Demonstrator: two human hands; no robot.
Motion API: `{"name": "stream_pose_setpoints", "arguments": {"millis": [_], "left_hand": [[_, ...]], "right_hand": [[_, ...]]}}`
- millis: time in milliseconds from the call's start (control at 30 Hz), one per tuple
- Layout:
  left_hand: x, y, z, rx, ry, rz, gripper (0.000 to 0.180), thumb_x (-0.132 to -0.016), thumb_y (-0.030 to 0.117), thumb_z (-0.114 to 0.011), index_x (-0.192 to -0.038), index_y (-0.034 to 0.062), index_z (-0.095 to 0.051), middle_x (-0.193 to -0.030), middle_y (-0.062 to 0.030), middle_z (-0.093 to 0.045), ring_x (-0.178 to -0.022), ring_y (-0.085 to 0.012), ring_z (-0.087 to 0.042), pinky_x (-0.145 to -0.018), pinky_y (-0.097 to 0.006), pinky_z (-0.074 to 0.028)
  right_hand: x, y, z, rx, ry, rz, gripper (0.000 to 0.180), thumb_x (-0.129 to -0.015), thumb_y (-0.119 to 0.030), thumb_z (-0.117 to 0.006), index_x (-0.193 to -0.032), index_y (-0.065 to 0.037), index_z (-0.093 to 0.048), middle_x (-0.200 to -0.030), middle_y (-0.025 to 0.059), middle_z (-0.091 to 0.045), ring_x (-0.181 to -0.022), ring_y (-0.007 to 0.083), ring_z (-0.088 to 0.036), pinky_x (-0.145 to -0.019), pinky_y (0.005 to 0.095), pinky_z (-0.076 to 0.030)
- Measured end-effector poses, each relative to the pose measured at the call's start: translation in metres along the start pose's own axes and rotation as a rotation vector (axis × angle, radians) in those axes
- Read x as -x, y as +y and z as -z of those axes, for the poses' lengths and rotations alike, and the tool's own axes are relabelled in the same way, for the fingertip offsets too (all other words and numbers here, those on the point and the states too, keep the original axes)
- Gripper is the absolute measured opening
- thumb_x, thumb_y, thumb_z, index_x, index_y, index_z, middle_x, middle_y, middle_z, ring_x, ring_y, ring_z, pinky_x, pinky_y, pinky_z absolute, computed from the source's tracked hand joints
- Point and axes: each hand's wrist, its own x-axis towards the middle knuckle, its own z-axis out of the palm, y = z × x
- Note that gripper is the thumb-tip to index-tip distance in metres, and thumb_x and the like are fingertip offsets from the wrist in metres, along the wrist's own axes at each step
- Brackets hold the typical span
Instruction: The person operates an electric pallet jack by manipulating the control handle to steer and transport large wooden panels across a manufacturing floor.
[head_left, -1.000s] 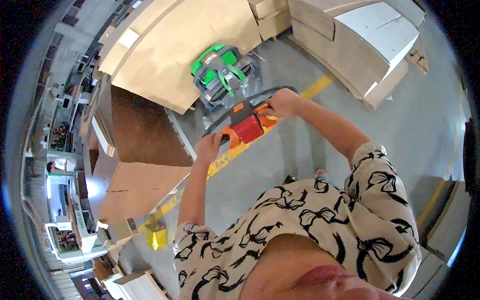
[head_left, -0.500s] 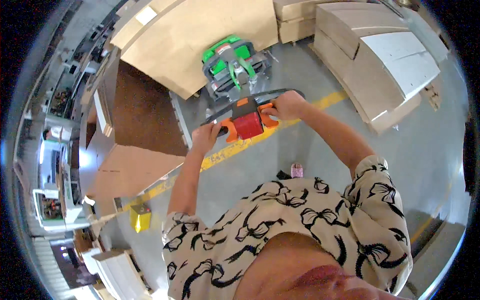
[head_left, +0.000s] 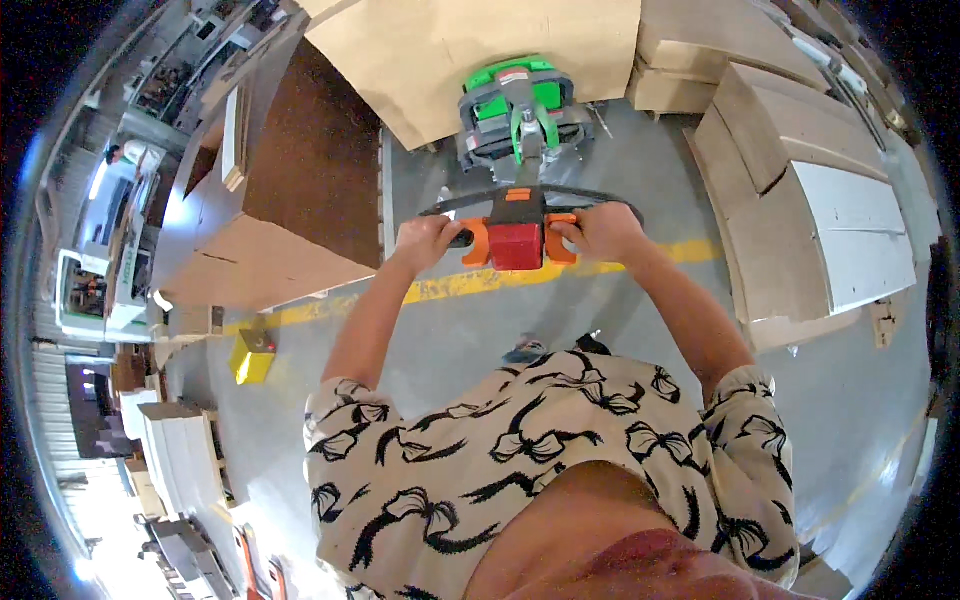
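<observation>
The control handle (head_left: 517, 246) had swung level in view! The left hand (head_left: 426, 242) was clamped on its left side; the handle sat between both hands, before a green machine (head_left: 514, 92); the right hand (head_left: 606, 233) was clamped on its right.

A green-and-grey pallet truck (head_left: 517, 98) is standing on the floor (head_left: 652, 165), its black, orange and red handle (head_left: 517, 212) leaning outward

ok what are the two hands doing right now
Left hand: closed on the left side of the control handle.
Right hand: closed on its right side.
</observation>
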Motion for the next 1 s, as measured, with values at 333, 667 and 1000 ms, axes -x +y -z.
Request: {"name": "stream_pose_setpoints", "arguments": {"millis": [333, 667, 1000], "left_hand": [[-0.017, 0.006, 0.003, -0.067, -0.238, 0.151, 0.041, -0.091, 0.042, -0.04, -0.08, 0.0082, -0.061, -0.076, -0.0167, -0.062, -0.074, -0.0376, -0.059, -0.066, -0.047, -0.046], [-0.038, -0.009, -0.015, 0.019, -0.15, 0.044, 0.049, -0.09, 0.047, -0.041, -0.073, 0.0065, -0.062, -0.068, -0.0158, -0.061, -0.068, -0.0357, -0.06, -0.063, -0.046, -0.047], [-0.077, -0.025, -0.021, -0.013, -0.169, 0.056, 0.068, -0.085, 0.063, -0.033, -0.065, 0.0061, -0.065, -0.063, -0.0139, -0.062, -0.062, -0.034, -0.061, -0.056, -0.042, -0.048]], "right_hand": [[-0.014, 0.008, -0.002, 0.0, 0.016, -0.022, 0.065, -0.085, -0.062, -0.032, -0.072, -0.007, -0.065, -0.068, 0.0167, -0.063, -0.067, 0.0369, -0.061, -0.063, 0.0476, -0.048], [-0.038, 0.025, -0.001, 0.055, -0.055, -0.087, 0.055, -0.083, -0.058, -0.043, -0.08, -0.008, -0.063, -0.069, 0.0173, -0.063, -0.068, 0.0361, -0.062, -0.063, 0.0468, -0.049], [-0.069, 0.034, 0.004, -0.083, 0.122, -0.11, 0.037, -0.084, -0.045, -0.049, -0.083, -0.012, -0.066, -0.068, 0.0181, -0.06, -0.068, 0.039, -0.058, -0.063, 0.0464, -0.046]]}}
